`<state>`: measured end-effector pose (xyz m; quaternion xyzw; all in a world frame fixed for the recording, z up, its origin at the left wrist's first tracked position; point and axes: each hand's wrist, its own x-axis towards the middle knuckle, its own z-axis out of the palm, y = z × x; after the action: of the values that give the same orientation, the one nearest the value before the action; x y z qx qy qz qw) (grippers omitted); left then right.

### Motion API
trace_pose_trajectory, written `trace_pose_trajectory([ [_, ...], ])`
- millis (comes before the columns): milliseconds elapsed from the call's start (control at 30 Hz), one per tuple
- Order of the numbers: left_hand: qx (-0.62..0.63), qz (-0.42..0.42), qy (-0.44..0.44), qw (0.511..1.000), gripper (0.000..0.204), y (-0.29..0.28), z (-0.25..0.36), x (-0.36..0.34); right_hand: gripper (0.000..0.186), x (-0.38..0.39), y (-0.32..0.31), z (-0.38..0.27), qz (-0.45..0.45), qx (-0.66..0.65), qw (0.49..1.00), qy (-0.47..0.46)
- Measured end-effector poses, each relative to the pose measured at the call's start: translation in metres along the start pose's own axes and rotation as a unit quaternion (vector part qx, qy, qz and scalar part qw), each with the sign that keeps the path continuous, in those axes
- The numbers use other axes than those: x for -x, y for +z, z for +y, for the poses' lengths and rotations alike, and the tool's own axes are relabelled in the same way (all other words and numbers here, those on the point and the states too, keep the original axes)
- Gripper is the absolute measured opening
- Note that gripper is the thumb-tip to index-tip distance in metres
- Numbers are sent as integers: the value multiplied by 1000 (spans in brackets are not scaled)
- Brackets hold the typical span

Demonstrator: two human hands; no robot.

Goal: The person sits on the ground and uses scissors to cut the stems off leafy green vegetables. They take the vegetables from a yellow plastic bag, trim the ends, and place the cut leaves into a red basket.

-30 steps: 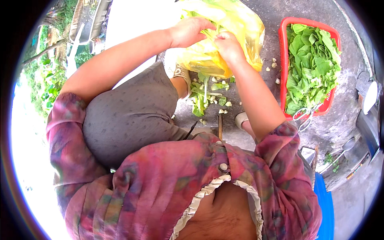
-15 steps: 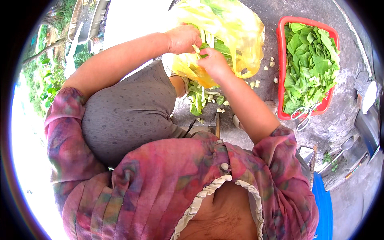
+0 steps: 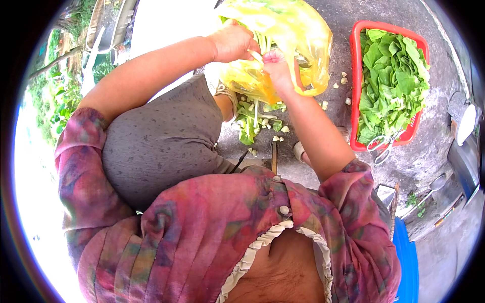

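Note:
A thin yellow plastic bag (image 3: 308, 38) with leafy greens in it lies in front of me, its mouth toward my hands. My left hand (image 3: 235, 43) is closed around a bunch of leafy greens, whose pale stems (image 3: 259, 42) show beside its fingers. Close by on the right, my right hand (image 3: 280, 73) is curled at the stem ends, with a strip of the bag lying across it. What its fingers pinch is hidden. Below the bag, loose leaves and stems (image 3: 247, 123) lie on the ground near my foot.
A red plastic basket (image 3: 355, 86) full of torn green leaves (image 3: 391, 86) stands on the right, with scissors (image 3: 384, 147) at its near edge. Pale stem pieces (image 3: 344, 80) are scattered on the concrete. Farther right lies a metal ladle (image 3: 437, 183). Something blue (image 3: 405, 257) is at lower right.
My right hand has moved slightly up and right, and the bag strip now crosses it. My left hand has shifted a little, still gripping the greens. The bag's folds have moved.

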<state>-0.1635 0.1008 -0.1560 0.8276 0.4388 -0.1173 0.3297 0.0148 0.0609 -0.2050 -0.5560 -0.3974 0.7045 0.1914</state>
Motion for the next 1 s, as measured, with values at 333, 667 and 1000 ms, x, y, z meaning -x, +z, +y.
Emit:
trace_pose_trajectory([
  [333, 220, -12, 12, 975, 35, -10, -15, -7, 12, 5, 0, -11, 77, -61, 973, -209],
  [667, 129, -97, 7, 987, 30, 2, -20, -2, 11, 7, 10, 43, -72, 48, 990, -108],
  [1000, 326, -147, -17, 933, 33, -1, -32, 1, 10, 9, -15, 18, -185, 181, 966, -10],
])
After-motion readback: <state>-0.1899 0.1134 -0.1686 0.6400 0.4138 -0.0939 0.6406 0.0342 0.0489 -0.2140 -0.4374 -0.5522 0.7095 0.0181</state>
